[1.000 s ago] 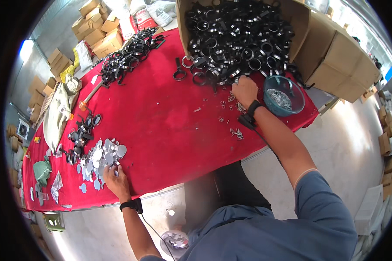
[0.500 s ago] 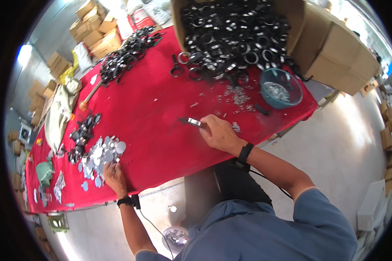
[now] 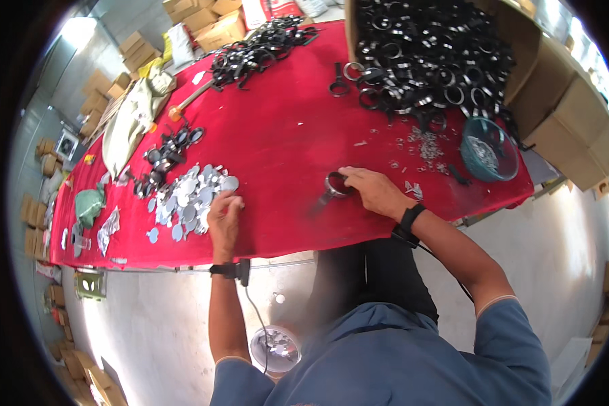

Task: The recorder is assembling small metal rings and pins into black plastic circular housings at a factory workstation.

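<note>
My right hand (image 3: 380,193) grips a black ring-shaped part with a short tail (image 3: 329,192) by its ring's edge. The part is held over the red tablecloth, its tail pointing toward the near left and smeared by motion. Beside a pile of flat round silver-grey discs (image 3: 191,197), my left hand (image 3: 224,222) is closed, thumb and fingertips pressed together. Whatever it may pinch is too small to make out. Behind the discs lie several black ring parts (image 3: 168,150) in a loose heap.
A large open cardboard box (image 3: 555,101) at the far right spills black ring parts (image 3: 433,61). A teal bowl (image 3: 479,169) of small metal pieces stands near loose metal bits (image 3: 427,145). More black parts (image 3: 260,51) lie far left. A bucket (image 3: 275,350) sits on the floor.
My left hand has come up off the disc pile's near edge, its fingers now pinched. My right hand has turned the ring part, so its ring opening shows. The view has shifted left.
</note>
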`<state>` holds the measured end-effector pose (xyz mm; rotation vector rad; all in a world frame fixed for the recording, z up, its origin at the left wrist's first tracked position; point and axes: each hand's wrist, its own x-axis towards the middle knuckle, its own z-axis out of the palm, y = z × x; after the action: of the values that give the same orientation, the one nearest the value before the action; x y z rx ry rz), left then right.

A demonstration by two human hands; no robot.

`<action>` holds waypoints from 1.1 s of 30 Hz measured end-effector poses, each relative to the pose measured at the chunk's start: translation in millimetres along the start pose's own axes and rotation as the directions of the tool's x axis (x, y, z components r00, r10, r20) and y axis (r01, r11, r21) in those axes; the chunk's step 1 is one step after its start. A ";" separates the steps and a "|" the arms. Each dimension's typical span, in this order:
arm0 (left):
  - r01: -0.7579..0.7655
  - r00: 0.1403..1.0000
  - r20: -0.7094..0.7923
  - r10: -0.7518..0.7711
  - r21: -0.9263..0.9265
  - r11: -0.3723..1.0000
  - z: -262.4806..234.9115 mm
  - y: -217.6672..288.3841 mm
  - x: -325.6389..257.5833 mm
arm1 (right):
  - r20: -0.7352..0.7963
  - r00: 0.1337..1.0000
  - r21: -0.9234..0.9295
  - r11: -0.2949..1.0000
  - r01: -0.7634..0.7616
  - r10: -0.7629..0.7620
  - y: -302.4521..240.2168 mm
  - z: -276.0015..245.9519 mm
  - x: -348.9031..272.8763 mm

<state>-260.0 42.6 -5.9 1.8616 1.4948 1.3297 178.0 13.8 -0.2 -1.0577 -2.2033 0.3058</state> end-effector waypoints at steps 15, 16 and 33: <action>0.065 0.996 0.083 -0.029 -0.477 0.876 132.3 174.8 -46.1 | 0.075 0.769 0.924 0.245 -0.293 0.635 -127.2 1.0 16.3; 0.101 0.992 0.122 -0.045 -0.504 0.858 132.2 186.5 -45.6 | 0.053 0.755 0.940 0.223 -0.259 0.653 -125.5 -0.6 11.7; -0.074 0.765 0.628 0.141 -0.132 0.989 141.2 91.8 17.9 | -0.326 0.709 0.211 0.779 -0.590 0.625 -73.8 -26.1 -93.4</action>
<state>-92.2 61.1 7.8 2.0639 0.9514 0.6642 192.5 -106.7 10.3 -1.6297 -1.4245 0.4395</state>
